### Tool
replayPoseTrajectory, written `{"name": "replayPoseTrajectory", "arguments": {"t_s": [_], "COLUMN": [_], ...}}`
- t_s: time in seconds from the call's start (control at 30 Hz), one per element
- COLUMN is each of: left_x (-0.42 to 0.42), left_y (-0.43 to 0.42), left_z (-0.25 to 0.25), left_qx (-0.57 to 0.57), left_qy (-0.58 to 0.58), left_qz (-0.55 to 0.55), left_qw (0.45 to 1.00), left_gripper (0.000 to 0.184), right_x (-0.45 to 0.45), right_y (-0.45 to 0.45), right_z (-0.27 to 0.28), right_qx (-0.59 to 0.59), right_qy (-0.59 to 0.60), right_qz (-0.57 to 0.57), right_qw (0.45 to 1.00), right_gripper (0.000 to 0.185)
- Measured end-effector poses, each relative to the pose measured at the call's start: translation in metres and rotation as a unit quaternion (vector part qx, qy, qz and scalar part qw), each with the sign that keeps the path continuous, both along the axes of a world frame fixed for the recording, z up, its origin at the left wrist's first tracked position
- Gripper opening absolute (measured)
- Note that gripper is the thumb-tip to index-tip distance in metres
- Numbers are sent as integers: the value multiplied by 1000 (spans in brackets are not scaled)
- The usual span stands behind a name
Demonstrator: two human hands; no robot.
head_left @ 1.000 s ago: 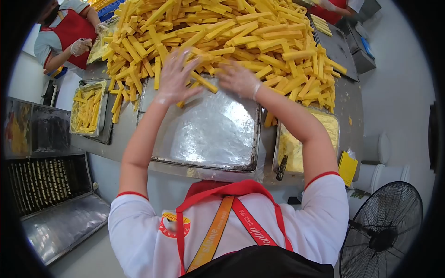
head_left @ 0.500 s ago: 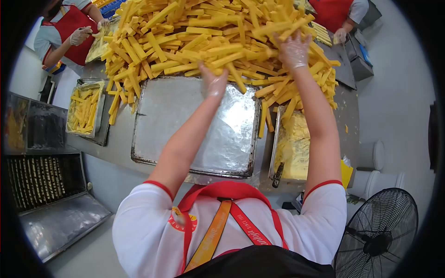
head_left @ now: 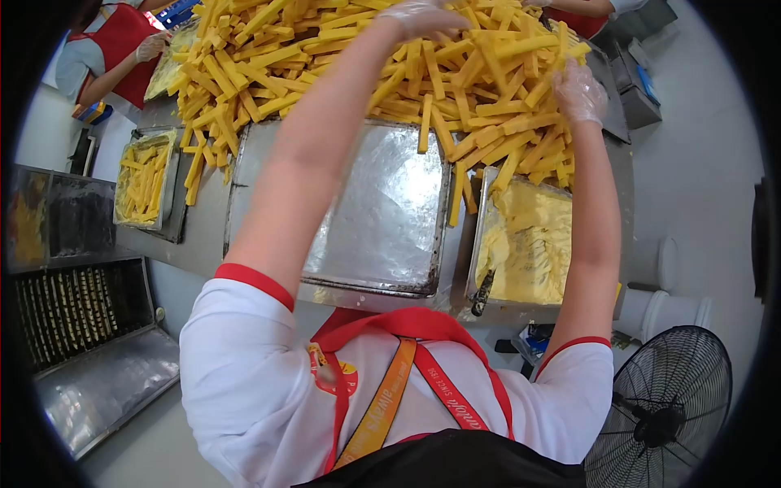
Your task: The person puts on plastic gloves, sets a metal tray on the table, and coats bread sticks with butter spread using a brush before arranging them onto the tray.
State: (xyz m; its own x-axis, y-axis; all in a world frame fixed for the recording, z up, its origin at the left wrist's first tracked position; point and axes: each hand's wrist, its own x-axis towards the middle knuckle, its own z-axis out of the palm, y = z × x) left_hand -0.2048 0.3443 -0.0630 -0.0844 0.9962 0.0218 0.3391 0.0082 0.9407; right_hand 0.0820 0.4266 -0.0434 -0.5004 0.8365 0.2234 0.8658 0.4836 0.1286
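Note:
A big heap of yellow sticks (head_left: 488,106), like cut cake or bread, covers the far part of the table. My left hand (head_left: 419,18), in a clear plastic glove, reaches over the top of the heap with its fingers stretched to the right and nothing gripped. At the heap's right edge, my right hand (head_left: 581,93), also gloved, rests against the stick ends with its fingers loosely spread. In front of the heap lies a bare metal tray (head_left: 382,220), partly covered by my left forearm. To its right is a pan of yellow spread (head_left: 529,236), with a dark-handled tool (head_left: 483,293) at its near corner.
A smaller pan with yellow sticks (head_left: 145,183) stands at the left. Co-workers in red aprons (head_left: 122,49) stand at the far left and far right. A black fan (head_left: 663,415) is at lower right, white buckets (head_left: 663,313) behind it. Metal trays (head_left: 106,390) sit lower left.
My left hand has moved from the heap's near edge up over its top. My right hand has shifted right and slightly down to the heap's side. Some sticks have shifted.

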Motion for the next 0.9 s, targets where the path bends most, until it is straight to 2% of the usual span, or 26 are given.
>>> {"name": "replayPoseTrajectory", "arguments": {"t_s": [0.03,0.07,0.1,0.13,0.17,0.2,0.27,0.3,0.33,0.4,0.43,0.47,0.53,0.6,0.7,0.77,0.8,0.87,0.9], "left_x": [-18,-25,-32,-49,-56,-61,-55,-60,-63,-70,-86,-92,-100,-104,-97,-112,-116,-106,-102], "left_y": [-15,-39,-65,-79,-98,-117,-169,-186,-200,-224,-225,-227,-233,-226,-210,-192,-187,-187,-187], "left_z": [-9,-11,-15,-37,-60,-82,-112,-122,-127,-138,-147,-138,-108,-107,-100,-117,-123,-106,-98], "left_qx": [20,47,72,90,122,157,240,271,188,16,-65,-109,-197,-197,-195,-197,-199,-197,-195], "left_qy": [-53,0,51,256,379,496,583,622,660,716,714,727,749,758,744,737,733,713,705], "left_qz": [41,87,134,165,157,161,74,10,-9,-45,-45,-37,-27,-13,19,20,19,7,1], "left_qw": [998,995,987,948,904,838,772,734,727,696,696,676,633,622,639,646,650,672,682], "left_gripper": [70,60,52,60,62,63,57,57,60,65,74,75,77,78,75,69,66,56,51], "right_x": [-3,-9,-20,-34,-48,-64,-80,-88,-95,-99,-89,-81,-78,-80,-71,-62,-60,-55,-53], "right_y": [-7,-16,-38,-65,-83,-99,-130,-133,-136,-117,-93,-76,-68,-44,-18,17,13,0,-8], "right_z": [-3,-5,-13,-26,-44,-64,-107,-112,-116,-132,-129,-127,-102,-103,-59,-45,-30,11,19], "right_qx": [50,102,180,254,246,150,71,26,-21,-86,18,122,200,226,233,215,210,196,213], "right_qy": [-20,-39,-15,8,4,-2,51,-64,-178,-296,-330,-359,-412,-314,-306,-256,-236,-195,-162], "right_qz": [-1,-2,89,180,279,391,591,560,519,425,430,431,354,255,193,128,89,10,9], "right_qw": [999,994,979,950,928,908,802,826,836,851,840,819,815,886,903,934,945,961,963], "right_gripper": [33,24,11,5,8,4,20,27,34,52,52,52,54,57,56,51,51,51,53]}}
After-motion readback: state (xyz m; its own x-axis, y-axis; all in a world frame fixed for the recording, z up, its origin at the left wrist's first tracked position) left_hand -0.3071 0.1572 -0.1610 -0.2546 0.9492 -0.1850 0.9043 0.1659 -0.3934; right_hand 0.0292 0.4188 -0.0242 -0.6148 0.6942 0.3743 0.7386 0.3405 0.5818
